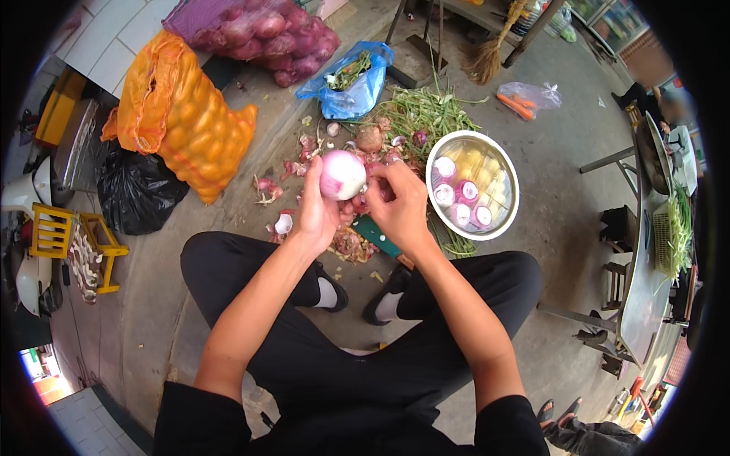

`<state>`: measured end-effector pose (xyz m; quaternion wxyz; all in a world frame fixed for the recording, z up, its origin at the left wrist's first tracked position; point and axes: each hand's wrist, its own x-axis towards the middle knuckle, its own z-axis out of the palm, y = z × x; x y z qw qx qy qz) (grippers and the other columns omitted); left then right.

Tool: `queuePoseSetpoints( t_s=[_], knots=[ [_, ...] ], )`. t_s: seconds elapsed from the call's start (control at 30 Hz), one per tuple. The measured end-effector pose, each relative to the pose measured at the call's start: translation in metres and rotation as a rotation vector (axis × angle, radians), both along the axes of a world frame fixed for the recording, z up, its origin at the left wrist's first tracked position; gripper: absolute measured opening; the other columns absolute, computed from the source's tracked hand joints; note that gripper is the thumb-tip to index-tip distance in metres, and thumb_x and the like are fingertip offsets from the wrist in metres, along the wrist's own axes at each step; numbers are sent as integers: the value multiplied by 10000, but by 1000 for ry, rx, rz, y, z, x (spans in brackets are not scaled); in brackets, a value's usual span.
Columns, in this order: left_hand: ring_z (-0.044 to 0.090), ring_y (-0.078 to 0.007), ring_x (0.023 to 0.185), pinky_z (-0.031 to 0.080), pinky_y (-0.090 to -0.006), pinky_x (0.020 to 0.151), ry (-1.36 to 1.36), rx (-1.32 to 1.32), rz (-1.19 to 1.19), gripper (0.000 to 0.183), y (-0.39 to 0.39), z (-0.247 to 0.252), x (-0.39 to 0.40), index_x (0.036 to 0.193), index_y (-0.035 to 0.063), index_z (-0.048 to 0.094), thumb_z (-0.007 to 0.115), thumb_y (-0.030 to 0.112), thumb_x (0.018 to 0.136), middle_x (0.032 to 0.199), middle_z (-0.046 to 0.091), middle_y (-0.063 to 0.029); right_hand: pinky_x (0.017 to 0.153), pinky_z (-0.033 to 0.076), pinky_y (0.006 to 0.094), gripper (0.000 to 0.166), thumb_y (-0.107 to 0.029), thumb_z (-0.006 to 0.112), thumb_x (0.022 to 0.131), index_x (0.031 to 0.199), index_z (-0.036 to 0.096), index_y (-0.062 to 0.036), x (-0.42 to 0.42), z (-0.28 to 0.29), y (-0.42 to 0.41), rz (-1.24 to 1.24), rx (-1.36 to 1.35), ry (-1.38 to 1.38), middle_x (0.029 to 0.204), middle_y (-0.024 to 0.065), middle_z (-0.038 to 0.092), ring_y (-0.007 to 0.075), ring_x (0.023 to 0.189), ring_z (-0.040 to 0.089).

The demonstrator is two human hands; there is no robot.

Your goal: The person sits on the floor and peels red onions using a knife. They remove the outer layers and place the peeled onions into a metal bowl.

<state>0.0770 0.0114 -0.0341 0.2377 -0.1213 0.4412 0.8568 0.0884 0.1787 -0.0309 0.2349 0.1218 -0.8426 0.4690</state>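
My left hand (319, 219) holds a partly peeled purple-and-white onion (342, 175) over a heap of onion skins (348, 242). At the onion's right side is my right hand (399, 199), its fingertips pinched around something reddish, perhaps a strip of skin; the fingers partly hide it. Below the hands a knife with a green blade (375, 233) lies among the peelings. Right of my right hand stands a round metal basin (514, 196) of water, holding several peeled onions (461, 214) and pale yellow pieces, perhaps potatoes (473, 165).
Green stalks (428, 114) and a blue plastic bag (356, 94) lie beyond the peelings. Net sacks of onions (268, 34) and yellow produce (194, 125) stand at the upper left. Carrots in a clear bag (527, 101), a straw broom (485, 60) and a long table (644, 308) are to the right. People are at the right edge.
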Motion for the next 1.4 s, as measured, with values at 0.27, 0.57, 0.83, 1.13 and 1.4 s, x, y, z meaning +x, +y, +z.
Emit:
queuePoseSetpoints(
  t_s=[0.27, 0.57, 0.83, 1.13, 1.4],
  knots=[
    [389, -148, 611, 335, -284, 532, -113, 582, -59, 844, -29, -17, -14, 1092, -25, 610, 462, 789, 925, 655, 457, -44, 687, 535, 466, 123, -16, 657, 859, 960, 726, -13, -13, -20, 11, -44, 72, -191, 896, 190, 712, 379, 750, 662],
    [408, -103, 572, 297, -249, 474, -58, 142, -39, 764, -23, -9, -11, 1043, 40, 634, 425, 770, 971, 602, 446, 7, 811, 547, 471, 289, -164, 643, 953, 1212, 702, -49, -15, -1, 20, 13, 43, -476, 1033, 195, 736, 323, 1035, 672],
    [604, -50, 769, 443, -236, 649, 495, -481, -234, 256, -6, -16, -1, 1186, -1, 667, 690, 169, 996, 891, 695, 16, 591, 611, 382, 465, -490, 619, 1023, 1244, 632, -80, -22, -39, 30, 421, -1218, -962, 1054, 85, 711, 233, 868, 728],
    [547, -372, 1339, 465, -563, 1072, 537, -1609, -430, 338, -34, -194, -85, 1227, 126, 737, 623, 181, 914, 1407, 617, -159, 834, 552, 451, 562, -415, 736, 920, 1139, 693, 101, -49, -232, 185, -917, -905, -527, 1043, 220, 739, 309, 935, 708],
    [397, -351, 1433, 327, -647, 1122, 459, -1838, -446, 374, -7, -228, -93, 1207, 132, 743, 763, 244, 851, 1464, 552, -103, 858, 546, 541, 252, -195, 634, 878, 911, 742, 30, 19, -236, 124, -466, 305, -664, 903, 304, 714, 476, 898, 707]
  ],
)
